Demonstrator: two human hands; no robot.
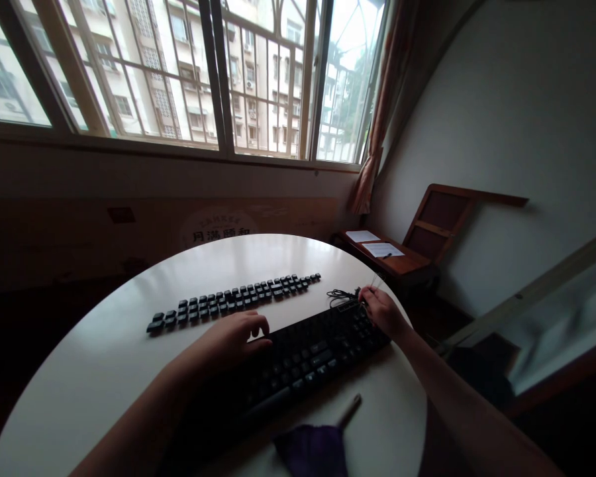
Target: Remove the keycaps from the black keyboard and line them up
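Note:
A black keyboard [308, 361] lies across the near part of a round white table [104, 358], with many key sockets bare on its left side. My left hand [233, 338] rests on the keyboard's far left edge, fingers curled. My right hand [380, 310] is at the keyboard's right end, pinching a thin wire keycap puller [375, 283] that sticks up from the fingers. Removed black keycaps [233, 301] lie in rows on the table beyond the keyboard.
The keyboard's coiled cable [338, 295] lies by its right end. A purple cloth [312, 450] and a small brush handle [348, 411] sit at the near table edge. A wooden side table with papers [377, 250] stands to the right, under the window.

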